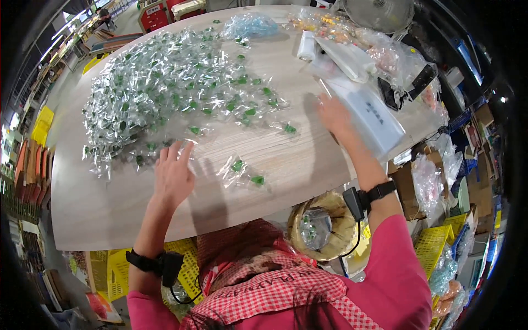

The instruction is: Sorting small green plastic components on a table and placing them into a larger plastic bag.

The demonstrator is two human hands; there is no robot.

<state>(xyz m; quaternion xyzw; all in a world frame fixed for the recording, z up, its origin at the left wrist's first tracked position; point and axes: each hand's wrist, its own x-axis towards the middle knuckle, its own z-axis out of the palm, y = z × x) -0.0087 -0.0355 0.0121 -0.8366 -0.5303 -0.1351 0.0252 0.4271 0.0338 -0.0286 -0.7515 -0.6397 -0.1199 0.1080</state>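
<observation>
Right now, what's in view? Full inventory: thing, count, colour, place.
Table: one, pale wood-grain, centre
Small packets: many, clear with green, heaped left; a few loose nearer
Plastic bundle: one, pale blue, far edge
Mixed bags: several, clear with orange, far right
Flat bags: uncountable, whitish-clear, table's right
Fan: one, grey, far right
Bin: one, beige, below near edge, packets inside
Baskets: several, yellow, both sides below table
Cabinet: one, red, background
Rim clutter: too blurred to count
Apron: one, red-white check, lower middle
Sleeves: two, pink, lower edge
Straps: two, black, forearms
Left hand: one, bare, by small packets
Right hand: one, bare, by flat bags
</observation>
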